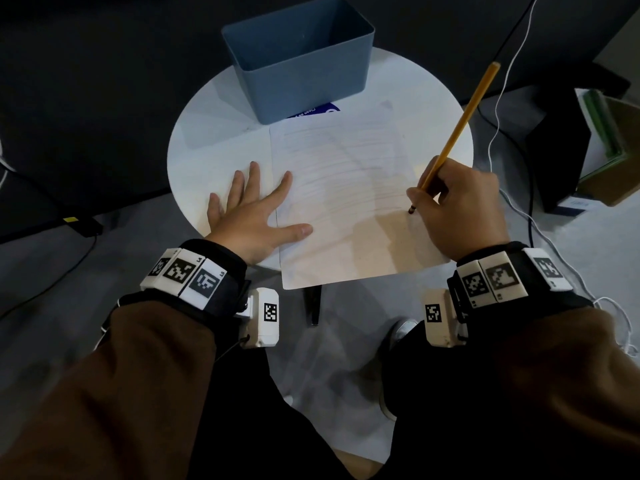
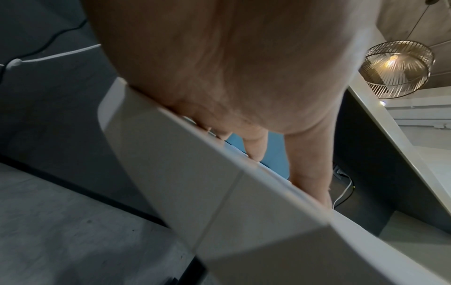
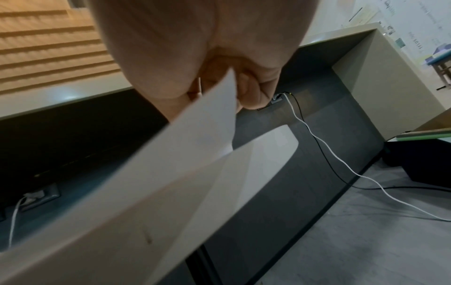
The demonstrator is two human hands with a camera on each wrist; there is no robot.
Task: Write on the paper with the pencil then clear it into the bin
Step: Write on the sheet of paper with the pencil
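Brown sleeves and marker-covered wrist bands fill the lower part of the head view, and beyond them both hands work on a round white tabletop. Left hand lies flat with fingers straight and spread, palm on the tabletop beside the sheet, while the thumb and forefinger reach over the left edge of the paper and press it down. Right hand sits at the paper's right edge with its grip closed around the yellow pencil, fingers pinching low on the shaft; the dark tip meets the sheet near that edge and the eraser end slants up and away to the right.

Faint rows of pencil lines run across the upper and middle part of the sheet, down to about where the tip now rests. Below that the page looks blank, though the near end overhangs the near edge of the tabletop and lies in warm shadow, so fine marks there would be hard to see.

By this showing the writing step is well under way, perhaps close to finished. Nothing of the clearing step has begun: the sheet is flat and uncrumpled, and the blue bin stands at the far edge of the tabletop, just beyond the paper's far edge, with nothing visible inside.
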